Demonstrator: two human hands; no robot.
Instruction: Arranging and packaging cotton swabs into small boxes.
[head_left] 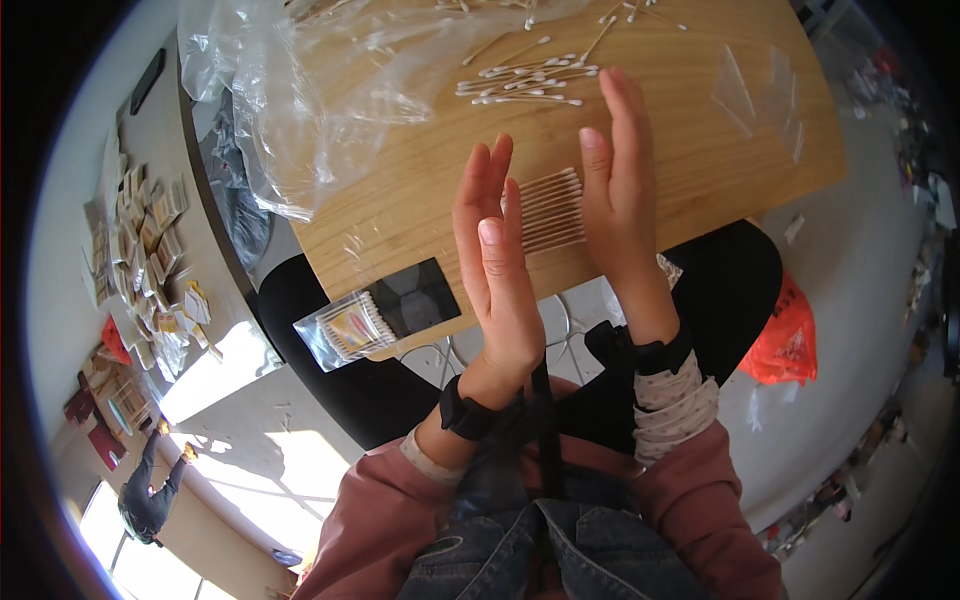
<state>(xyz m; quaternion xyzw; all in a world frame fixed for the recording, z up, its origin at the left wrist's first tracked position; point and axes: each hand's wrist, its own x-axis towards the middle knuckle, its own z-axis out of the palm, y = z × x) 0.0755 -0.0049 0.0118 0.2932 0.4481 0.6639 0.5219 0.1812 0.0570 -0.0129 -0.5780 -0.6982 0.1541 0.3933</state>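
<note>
A neat row of cotton swabs lies on the wooden table near its front edge. My left hand stands at the row's left end, its fingers stretched out. At the other end is my right hand, also with straight fingers, so the palms face each other across the swabs. Whether the palms touch the swab tips is hard to make out. Beyond them lies a loose pile of cotton swabs. Left of my left hand is a clear packet of cotton swabs with a dark panel.
Crumpled clear plastic covers the table's far left. Thin clear sleeves lie at the right. A side table on the left bears many packets. An orange bag sits at right; another person is at lower left.
</note>
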